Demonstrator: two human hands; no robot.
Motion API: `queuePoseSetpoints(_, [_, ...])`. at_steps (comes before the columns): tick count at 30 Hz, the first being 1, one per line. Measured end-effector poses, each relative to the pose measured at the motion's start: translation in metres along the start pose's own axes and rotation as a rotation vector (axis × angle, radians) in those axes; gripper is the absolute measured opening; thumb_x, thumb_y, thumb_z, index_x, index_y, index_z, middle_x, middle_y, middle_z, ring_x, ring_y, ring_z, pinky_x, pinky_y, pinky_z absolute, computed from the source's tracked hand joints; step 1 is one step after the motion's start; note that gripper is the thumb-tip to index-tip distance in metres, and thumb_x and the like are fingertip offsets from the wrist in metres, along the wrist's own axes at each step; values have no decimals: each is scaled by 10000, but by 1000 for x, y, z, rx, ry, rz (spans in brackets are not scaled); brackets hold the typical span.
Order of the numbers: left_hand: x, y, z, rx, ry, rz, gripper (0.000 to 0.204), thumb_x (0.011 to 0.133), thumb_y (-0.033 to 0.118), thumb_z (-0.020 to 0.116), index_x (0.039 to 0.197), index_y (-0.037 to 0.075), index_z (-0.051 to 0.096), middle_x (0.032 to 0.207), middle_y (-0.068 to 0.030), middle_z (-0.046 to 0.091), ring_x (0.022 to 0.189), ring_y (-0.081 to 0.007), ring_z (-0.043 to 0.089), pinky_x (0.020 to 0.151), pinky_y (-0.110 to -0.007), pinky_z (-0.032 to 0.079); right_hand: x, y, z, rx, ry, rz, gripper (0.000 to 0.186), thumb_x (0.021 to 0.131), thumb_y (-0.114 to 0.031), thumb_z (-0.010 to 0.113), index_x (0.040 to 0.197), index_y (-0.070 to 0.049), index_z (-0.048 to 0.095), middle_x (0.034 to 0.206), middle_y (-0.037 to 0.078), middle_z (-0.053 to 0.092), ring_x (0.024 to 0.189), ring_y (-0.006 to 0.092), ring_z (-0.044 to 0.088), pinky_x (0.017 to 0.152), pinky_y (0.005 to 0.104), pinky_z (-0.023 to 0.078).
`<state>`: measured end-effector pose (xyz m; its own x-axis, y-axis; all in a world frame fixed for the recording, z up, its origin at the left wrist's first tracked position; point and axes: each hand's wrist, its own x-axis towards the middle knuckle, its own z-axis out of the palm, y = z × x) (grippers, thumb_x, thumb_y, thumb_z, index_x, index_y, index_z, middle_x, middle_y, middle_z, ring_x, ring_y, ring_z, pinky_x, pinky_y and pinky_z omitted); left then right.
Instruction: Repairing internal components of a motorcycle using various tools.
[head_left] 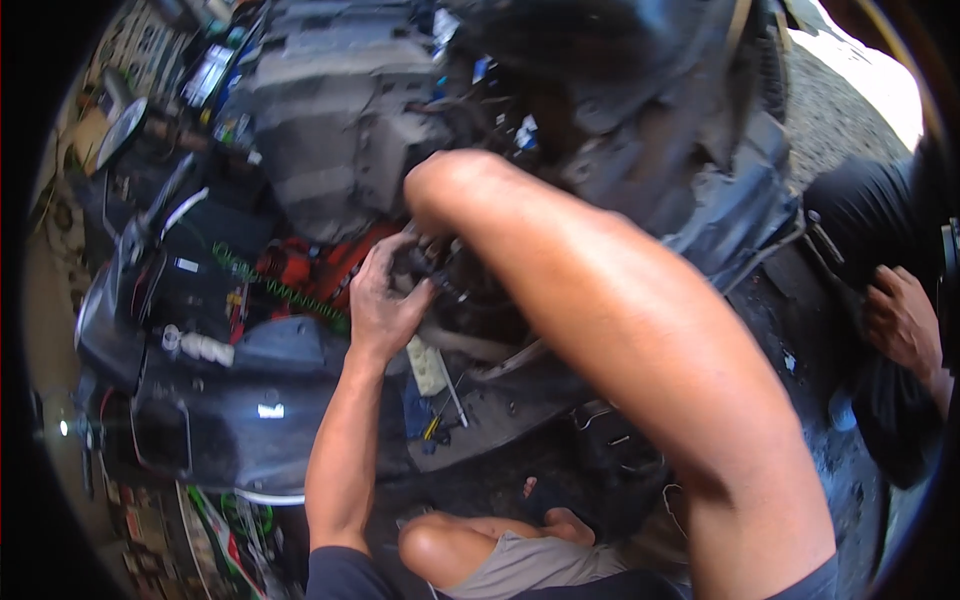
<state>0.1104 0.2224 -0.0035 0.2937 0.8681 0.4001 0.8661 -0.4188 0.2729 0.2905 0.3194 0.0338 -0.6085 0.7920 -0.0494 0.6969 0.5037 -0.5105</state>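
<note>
Head view: the left hand (pixel 383 305) is half curled, thumb and fingers apart like a loose C, with a dark part (pixel 430 266) in the mouth of that curve. Whether the fingers press on it or only rest around it, I cannot tell. The right hand (pixel 430 192) comes in from the right, bent down at the wrist, just beyond the left; its fingers are hidden, so its grip and how far it is open cannot be told.

The part lies to the right of the left palm and on the near side of the right wrist, between the two hands. The left looks the nearer, its thumb pointing toward it; I judge this side-on approach the relation that matters most. The part's long axis is lost in blur and shadow.

Farther out, a red piece (pixel 343 268) sits just left of the left fingers, slanting away to the right, with a green coil (pixel 268 278) beside it. Beyond the hands stands a grey cover (pixel 325 120). Nearer the body, a pale strip (pixel 427 366) and a yellow-handled tool (pixel 431 429) lie on a dark panel (pixel 485 432). Well apart at the right is a co-worker's hand (pixel 903 318).
</note>
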Motion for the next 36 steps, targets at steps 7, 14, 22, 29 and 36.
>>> queuePoseSetpoints(7, [-30,45,-25,287,150,87,353,708,130,782,1023,41,651,820,-112,652,746,-285,651,715,-397,533,-3,9,0,-173,21,36,416,831,-286,735,1094,36,740,1158,252,714,1119,355,695,924,454,567])
queuePoseSetpoints(14, [-82,61,-23,186,-99,-458,391,718,289,794,903,-19,639,841,-238,689,843,-394,703,751,-471,537,-9,15,7,-147,133,-11,520,916,-420,715,1153,42,687,1149,268,703,1123,392,669,949,456,526])
queuePoseSetpoints(22, [-100,27,-27,-117,-143,-288,443,768,299,844,1012,-5,634,842,-191,683,818,-312,702,728,-430,523,-12,29,12,-101,337,-190,467,933,-381,714,1147,34,694,1125,270,713,1110,411,675,947,447,528])
queuePoseSetpoints(29, [-205,-77,-28,63,-355,-394,345,827,201,712,1072,-42,698,1014,-276,707,1014,-414,691,893,-503,540,-70,-2,7,333,709,-536,264,1008,-210,657,1053,50,666,854,38,648,804,98,571,762,269,488])
queuePoseSetpoints(36, [-260,-116,8,63,-657,-448,480,877,227,735,1290,0,642,1106,-258,710,1109,-408,665,983,-474,516,-185,-67,76,282,500,-559,93,866,-32,707,940,11,668,806,96,651,721,200,645,643,328,509])
